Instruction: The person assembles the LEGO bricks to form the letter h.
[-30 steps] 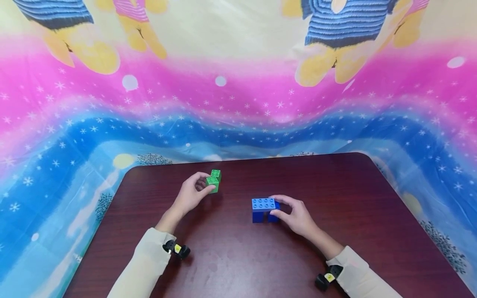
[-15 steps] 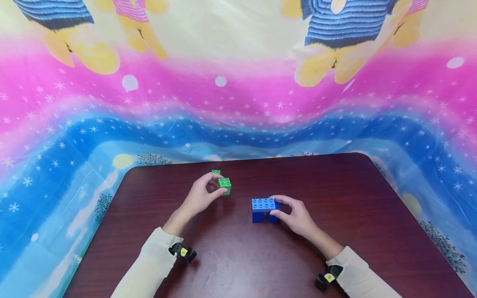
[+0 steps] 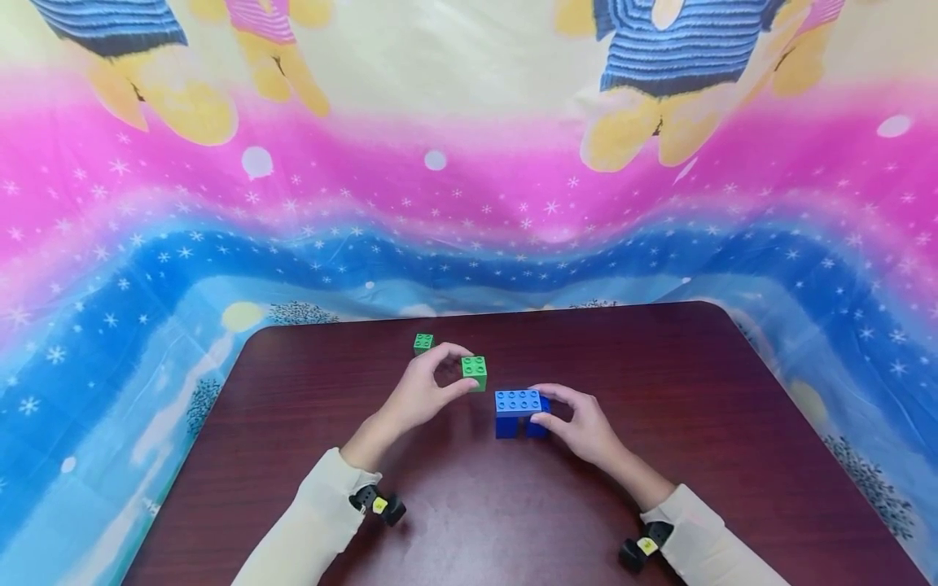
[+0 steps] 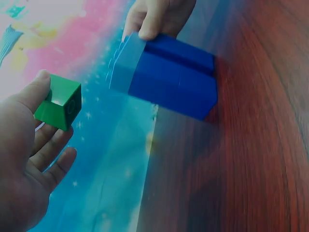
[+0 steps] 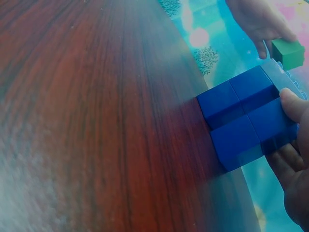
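Left hand (image 3: 418, 394) pinches green block (image 3: 474, 373) above bench (image 3: 454, 505), near blue stack (image 3: 517, 407); right hand (image 3: 589, 427) grips blue stack standing on bench. Slack pinch could drop green block; sideways knock might tip blue stack.

block stack (image 3: 517, 400): on table (image 3: 469, 513) | held block (image 3: 474, 373): left of block stack | far block (image 3: 423, 343): behind left hand (image 3: 419, 393)

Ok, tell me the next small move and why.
Probably bring the green block over the blue structure: the left hand pinches the block in the air close by, the structure's studded top is bare, and the right hand grips its side.
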{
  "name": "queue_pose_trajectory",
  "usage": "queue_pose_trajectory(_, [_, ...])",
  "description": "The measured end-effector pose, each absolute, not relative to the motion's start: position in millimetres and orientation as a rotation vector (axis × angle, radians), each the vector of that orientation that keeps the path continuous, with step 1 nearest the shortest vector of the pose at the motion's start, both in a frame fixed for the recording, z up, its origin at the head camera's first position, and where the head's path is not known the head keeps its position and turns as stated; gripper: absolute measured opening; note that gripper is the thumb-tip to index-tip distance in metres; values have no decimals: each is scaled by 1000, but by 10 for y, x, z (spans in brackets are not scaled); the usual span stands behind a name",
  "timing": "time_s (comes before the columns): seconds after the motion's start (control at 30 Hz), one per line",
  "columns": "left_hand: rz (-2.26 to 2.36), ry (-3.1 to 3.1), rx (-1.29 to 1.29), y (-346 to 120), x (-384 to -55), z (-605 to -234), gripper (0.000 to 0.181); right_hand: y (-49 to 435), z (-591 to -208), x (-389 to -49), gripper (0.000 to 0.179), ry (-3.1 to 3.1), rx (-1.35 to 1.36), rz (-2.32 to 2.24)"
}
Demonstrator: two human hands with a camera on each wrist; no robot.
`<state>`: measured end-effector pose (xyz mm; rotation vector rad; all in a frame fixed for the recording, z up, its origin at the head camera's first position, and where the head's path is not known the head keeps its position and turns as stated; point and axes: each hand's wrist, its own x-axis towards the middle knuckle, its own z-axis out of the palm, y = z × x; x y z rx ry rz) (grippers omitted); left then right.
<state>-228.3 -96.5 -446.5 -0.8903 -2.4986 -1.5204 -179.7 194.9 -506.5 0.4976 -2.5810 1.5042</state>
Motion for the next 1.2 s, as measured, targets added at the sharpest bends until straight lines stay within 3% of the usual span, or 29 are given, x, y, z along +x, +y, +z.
queue_pose_trajectory(0.4, [-1548, -2504, -1004, -709, -2182, -4490, 38, 1847, -4725, -1638, 39, -2577, 530, 1490])
queue_pose_trajectory(1.2, [-1464, -2563, -1081, -550, -2162, -4569, 37, 1856, -4751, -1659, 39, -2559, 554, 1515])
